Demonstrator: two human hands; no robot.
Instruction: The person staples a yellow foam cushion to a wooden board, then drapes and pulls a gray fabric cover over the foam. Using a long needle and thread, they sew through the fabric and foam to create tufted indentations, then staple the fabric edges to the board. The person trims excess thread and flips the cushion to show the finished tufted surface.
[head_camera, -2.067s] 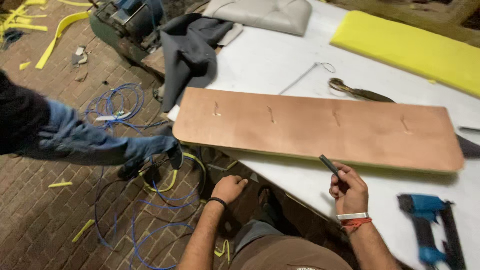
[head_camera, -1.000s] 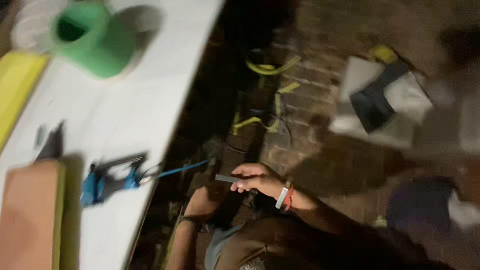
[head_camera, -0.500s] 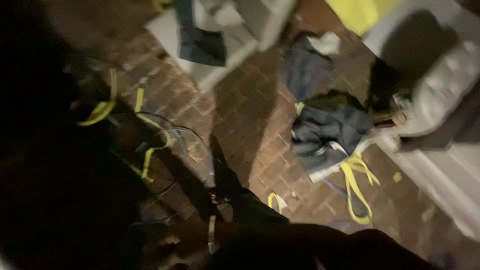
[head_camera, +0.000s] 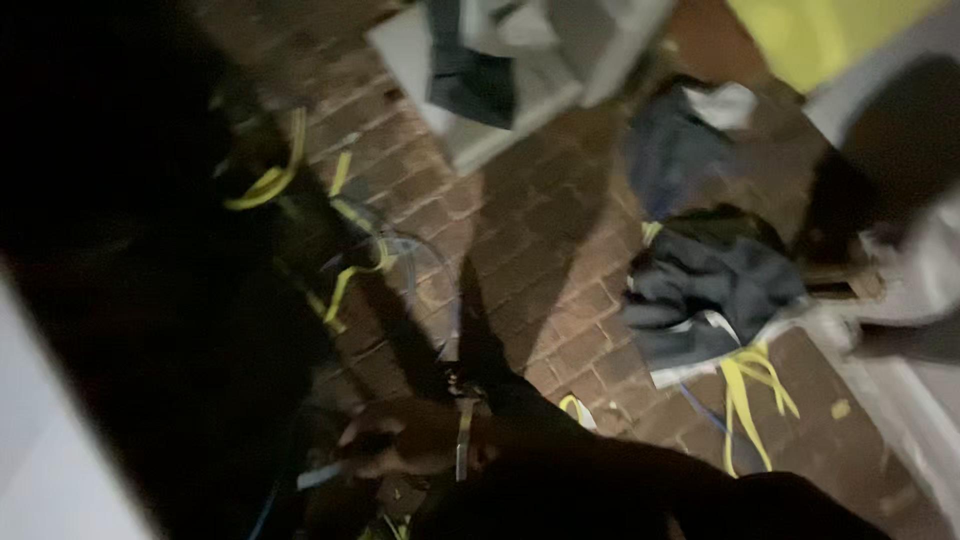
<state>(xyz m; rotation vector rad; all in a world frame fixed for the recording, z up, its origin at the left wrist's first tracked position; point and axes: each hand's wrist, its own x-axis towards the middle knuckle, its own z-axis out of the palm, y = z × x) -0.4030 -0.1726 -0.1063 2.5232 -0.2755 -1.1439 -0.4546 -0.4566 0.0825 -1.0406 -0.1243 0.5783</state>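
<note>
One hand with a pale wristband (head_camera: 405, 438) reaches low into deep shadow, fingers curled around what seems to be a thin pale strip (head_camera: 322, 474); which hand it is cannot be told. It hovers over a reddish brick floor (head_camera: 540, 250) strewn with yellow plastic straps (head_camera: 345, 285). To the right, crumpled dark grey cloth (head_camera: 715, 285) lies heaped on the bricks, well apart from the hand.
</note>
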